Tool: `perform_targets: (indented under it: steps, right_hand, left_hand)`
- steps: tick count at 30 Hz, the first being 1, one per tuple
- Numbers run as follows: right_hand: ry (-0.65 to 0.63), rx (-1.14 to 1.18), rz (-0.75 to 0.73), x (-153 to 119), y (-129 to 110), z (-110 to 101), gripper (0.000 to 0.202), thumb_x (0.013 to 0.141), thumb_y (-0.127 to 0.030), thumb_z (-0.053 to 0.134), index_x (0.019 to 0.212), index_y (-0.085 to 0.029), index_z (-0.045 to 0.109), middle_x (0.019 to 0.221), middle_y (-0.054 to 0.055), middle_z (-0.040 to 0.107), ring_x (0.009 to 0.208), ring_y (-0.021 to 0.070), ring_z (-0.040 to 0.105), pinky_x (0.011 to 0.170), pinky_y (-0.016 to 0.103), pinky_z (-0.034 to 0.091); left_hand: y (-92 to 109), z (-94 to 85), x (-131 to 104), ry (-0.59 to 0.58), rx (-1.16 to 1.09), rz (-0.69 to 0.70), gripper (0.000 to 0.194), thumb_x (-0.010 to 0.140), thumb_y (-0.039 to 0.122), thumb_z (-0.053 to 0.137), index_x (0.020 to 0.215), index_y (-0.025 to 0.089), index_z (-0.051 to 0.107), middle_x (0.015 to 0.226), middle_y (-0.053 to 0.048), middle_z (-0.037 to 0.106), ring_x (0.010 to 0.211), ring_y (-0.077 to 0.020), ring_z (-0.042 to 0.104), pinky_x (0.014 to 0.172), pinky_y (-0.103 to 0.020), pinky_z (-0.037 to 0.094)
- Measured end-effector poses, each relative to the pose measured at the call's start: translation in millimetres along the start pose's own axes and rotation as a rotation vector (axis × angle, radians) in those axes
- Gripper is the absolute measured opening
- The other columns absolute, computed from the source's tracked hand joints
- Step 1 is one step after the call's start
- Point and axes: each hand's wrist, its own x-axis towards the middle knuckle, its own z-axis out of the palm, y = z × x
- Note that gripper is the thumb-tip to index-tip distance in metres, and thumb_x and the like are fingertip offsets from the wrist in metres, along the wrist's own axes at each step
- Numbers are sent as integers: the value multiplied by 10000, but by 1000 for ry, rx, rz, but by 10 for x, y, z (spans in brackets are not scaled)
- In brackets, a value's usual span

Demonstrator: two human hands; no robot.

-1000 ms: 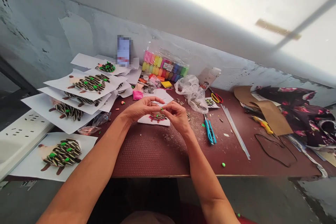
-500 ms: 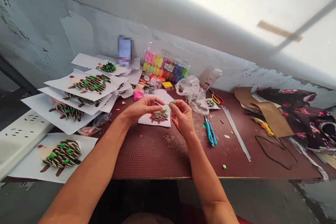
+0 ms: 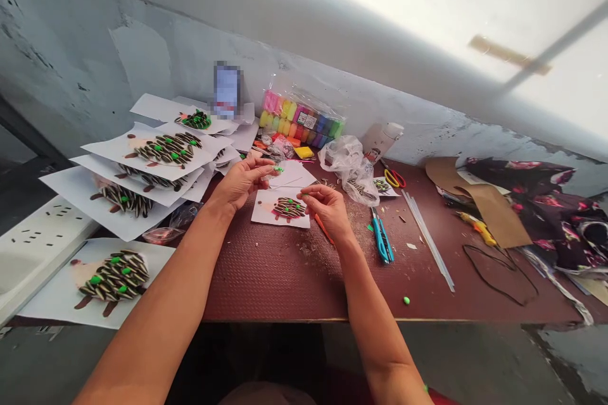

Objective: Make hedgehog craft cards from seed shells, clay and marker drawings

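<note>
My left hand [image 3: 243,182] is raised over the table, its thumb and fingers pinching a small piece of bright green clay [image 3: 278,169]. Opposite it, my right hand [image 3: 327,207] is closed in a pinch on a thin stick [image 3: 287,187] that points left; its exact kind is too fine to make out. Just below both hands lies a small white card [image 3: 266,218] bearing a hedgehog picture [image 3: 289,207] with striped seeds for spines and green dots. Another white sheet [image 3: 297,172] lies behind that card.
Stacked hedgehog sheets [image 3: 166,168] and a power strip [image 3: 42,234] occupy the left. Behind are coloured clay packs [image 3: 301,120], a plastic bag [image 3: 349,168] and scissors [image 3: 394,177]. To the right lie a blue utility knife [image 3: 381,237], glue sticks [image 3: 429,240] and a glue gun [image 3: 479,228].
My hands have moved apart: the left went up and left with green clay, uncovering the card's hedgehog. My right hand stays nearly in place, slightly lower.
</note>
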Motion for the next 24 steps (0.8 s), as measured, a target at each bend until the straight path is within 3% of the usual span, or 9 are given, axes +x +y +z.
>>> perform_targets:
  steps: [7, 10, 15, 20, 24]
  right_hand:
    - [8, -235, 2, 43, 110, -62, 317, 811, -392, 687, 986, -159, 810, 550, -38, 531, 501, 95, 376, 492, 241, 275]
    - [-20, -328, -14, 52, 132, -70, 321, 844, -390, 640, 994, -158, 804, 601, -18, 571, 523, 106, 399, 517, 247, 309]
    - [45, -398, -92, 52, 124, -79, 220, 760, -346, 698, 892, -173, 737, 767, 4, 656, 621, 118, 481, 594, 243, 383]
    - [13, -582, -99, 44, 120, -83, 276, 845, -425, 617, 708, -185, 636, 680, -2, 618, 624, 129, 482, 606, 254, 357]
    - [2, -649, -89, 39, 137, -77, 193, 841, -340, 617, 759, -187, 701, 689, -2, 657, 615, 133, 496, 621, 258, 369]
  left_hand:
    - [24, 53, -27, -9, 9, -20, 335, 636, 263, 903, 885, 133, 720, 818, -71, 752, 603, -90, 564, 578, -230, 466]
    - [42, 68, -42, -9, 4, -26, 316, 642, 244, 896, 876, 131, 715, 811, -69, 750, 613, -92, 571, 580, -225, 463]
    - [46, 69, -44, -3, 1, -37, 284, 657, 214, 882, 872, 134, 715, 812, -66, 751, 624, -93, 579, 582, -221, 464]
    - [11, 59, -22, -6, 11, -24, 276, 665, 220, 878, 873, 134, 717, 824, -76, 751, 666, -111, 602, 588, -223, 465]
    - [-4, 63, -16, 1, 27, -15, 286, 659, 234, 884, 871, 135, 720, 831, -80, 750, 687, -121, 615, 584, -222, 462]
